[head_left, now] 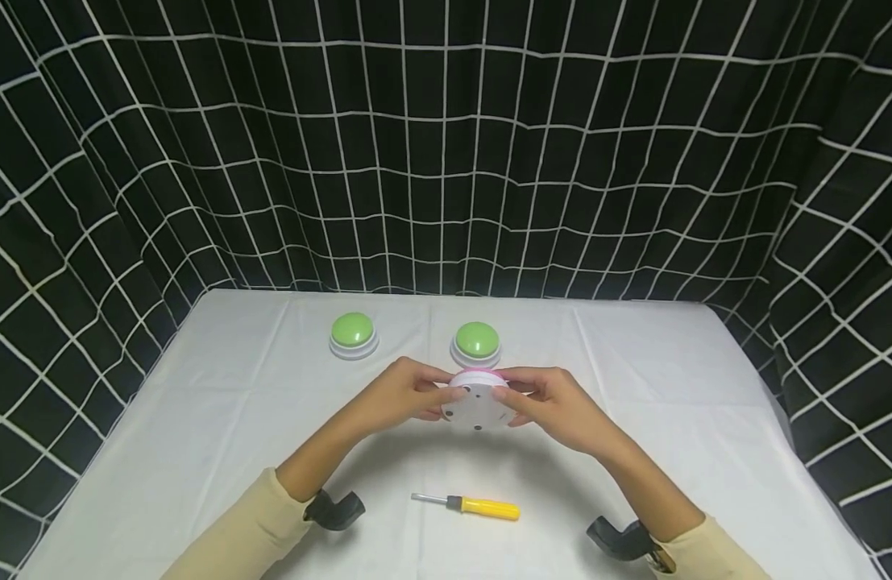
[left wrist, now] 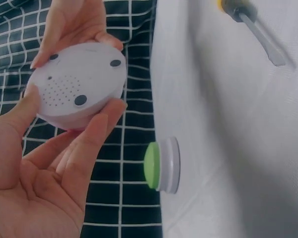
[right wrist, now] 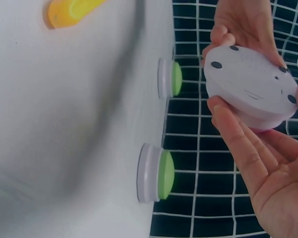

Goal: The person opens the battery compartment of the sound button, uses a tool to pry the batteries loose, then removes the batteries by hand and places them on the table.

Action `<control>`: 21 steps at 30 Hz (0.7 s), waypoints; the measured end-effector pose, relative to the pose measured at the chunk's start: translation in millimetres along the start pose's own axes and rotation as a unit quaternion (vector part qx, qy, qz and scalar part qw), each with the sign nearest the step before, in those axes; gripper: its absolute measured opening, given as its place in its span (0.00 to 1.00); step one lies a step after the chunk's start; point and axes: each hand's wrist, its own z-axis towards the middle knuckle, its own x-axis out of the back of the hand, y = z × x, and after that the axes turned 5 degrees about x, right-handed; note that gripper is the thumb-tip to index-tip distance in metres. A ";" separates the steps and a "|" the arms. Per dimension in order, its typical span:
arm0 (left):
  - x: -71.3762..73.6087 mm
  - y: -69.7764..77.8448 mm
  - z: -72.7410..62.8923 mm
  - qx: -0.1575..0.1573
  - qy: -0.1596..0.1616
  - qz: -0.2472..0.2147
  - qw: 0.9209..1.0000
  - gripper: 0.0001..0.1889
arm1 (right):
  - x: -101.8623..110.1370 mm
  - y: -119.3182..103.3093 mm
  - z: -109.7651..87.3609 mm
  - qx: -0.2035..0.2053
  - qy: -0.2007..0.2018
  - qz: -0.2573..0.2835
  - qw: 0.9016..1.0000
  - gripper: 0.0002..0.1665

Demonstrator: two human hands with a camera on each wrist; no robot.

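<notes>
Your table (head_left: 199, 451) wears a creased white cloth (head_left: 656, 354). From its middle, you have one green-topped button (head_left: 353, 332) towards eleven o'clock and a second green-topped button (head_left: 477, 341) near twelve. Closer to you, at six, lies a screwdriver (head_left: 471, 506), yellow handle (head_left: 491, 508) towards three, metal tip (head_left: 420, 496) towards nine.

White device (head_left: 479, 411), dark-dotted, pink-edged, green-topped white button (head_left: 353, 332) at its ten o'clock, matching button (head_left: 477, 341) at twelve, yellow-handled screwdriver (head_left: 482, 507) at six, white surface (head_left: 634, 362), beige sleeves (head_left: 231, 532), black backdrop (head_left: 424, 80) gridded in white.

Studio-like setting; gridded black drapes (head_left: 463, 149), white-covered table (head_left: 670, 362).
</notes>
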 end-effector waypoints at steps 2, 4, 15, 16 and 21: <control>1.7 0.3 -0.9 0.008 -0.001 0.000 1.000 0.20 | -1.6 -0.6 0.6 -0.003 -0.002 0.004 1.000 0.23; 3.9 0.2 -1.4 0.011 -0.002 0.007 1.000 0.19 | -3.0 -1.6 0.7 -0.006 -0.010 0.008 1.000 0.23; 13.2 -5.2 6.3 0.034 -0.018 0.072 0.997 0.18 | -12.2 1.1 2.2 -0.039 -0.053 0.016 0.998 0.25; 13.1 -5.5 7.2 0.033 -0.018 0.074 0.997 0.18 | -13.1 1.6 2.4 -0.042 -0.050 0.017 0.998 0.25; 12.0 -9.1 9.3 0.016 -0.011 0.074 0.997 0.16 | -16.4 4.1 2.4 -0.060 -0.025 0.032 0.997 0.23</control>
